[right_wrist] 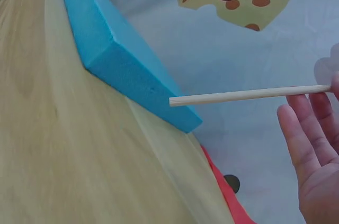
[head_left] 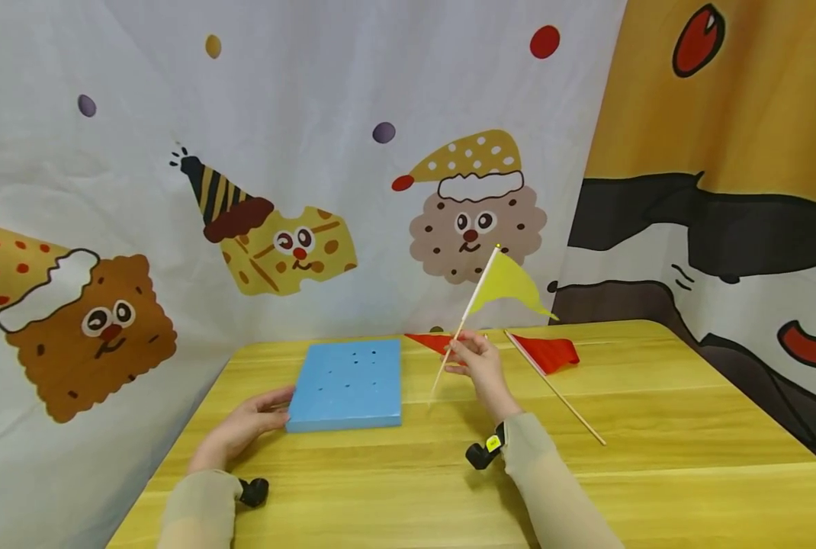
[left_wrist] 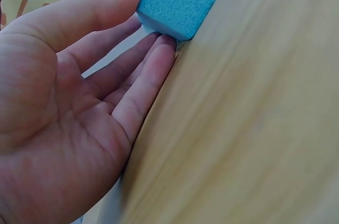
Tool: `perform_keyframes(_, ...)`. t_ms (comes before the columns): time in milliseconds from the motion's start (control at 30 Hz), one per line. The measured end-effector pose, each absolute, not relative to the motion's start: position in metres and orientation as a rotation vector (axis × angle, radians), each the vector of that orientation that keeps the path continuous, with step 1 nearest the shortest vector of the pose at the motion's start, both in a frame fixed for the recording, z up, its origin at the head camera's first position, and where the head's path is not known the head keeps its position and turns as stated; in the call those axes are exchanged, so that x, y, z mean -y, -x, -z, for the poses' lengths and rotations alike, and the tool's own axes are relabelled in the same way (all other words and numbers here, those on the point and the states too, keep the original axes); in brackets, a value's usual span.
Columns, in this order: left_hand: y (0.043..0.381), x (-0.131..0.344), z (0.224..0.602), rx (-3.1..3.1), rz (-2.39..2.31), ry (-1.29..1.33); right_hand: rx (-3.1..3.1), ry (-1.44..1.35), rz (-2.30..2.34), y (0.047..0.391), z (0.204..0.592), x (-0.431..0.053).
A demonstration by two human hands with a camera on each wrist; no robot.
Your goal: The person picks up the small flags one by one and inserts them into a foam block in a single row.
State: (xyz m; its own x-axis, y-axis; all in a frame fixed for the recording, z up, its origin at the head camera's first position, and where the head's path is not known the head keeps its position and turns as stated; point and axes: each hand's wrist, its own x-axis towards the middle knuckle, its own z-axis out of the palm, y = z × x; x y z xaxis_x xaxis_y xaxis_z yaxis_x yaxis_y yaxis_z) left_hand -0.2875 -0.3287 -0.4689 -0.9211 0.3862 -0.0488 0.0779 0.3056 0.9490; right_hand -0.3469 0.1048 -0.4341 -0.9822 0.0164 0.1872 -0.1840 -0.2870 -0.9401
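Observation:
A thin wooden stick bearing a small yellow flag is pinched by my right hand, between thumb and fingertips. The flag points up and its stick slants down to the left, toward the table. In the right wrist view, the bare lower end of the stick juts out from the fingers beside the blue foam block. My left hand touches the left side of that flat blue foam block, thumb and extended fingertips at its edge. Several small holes dot the block's top.
Right of my right hand, a red flag on a wooden stick lies on the wood-grain table. Another red flag lies behind my right hand, partly hidden by it. A patterned curtain hangs behind the table.

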Motion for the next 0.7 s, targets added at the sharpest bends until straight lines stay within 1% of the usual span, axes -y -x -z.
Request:
perform_keyframes(267, 0.289, 0.329, 0.471, -2.305, -1.652, -0.427, 1.733, -0.209, -2.404, 0.349, 0.424, -0.095)
perform_keyframes(700, 0.290, 0.330, 0.474, -2.287, -1.673, -0.416, 1.776, -0.302, -2.362, 0.357, 0.402, -0.075)
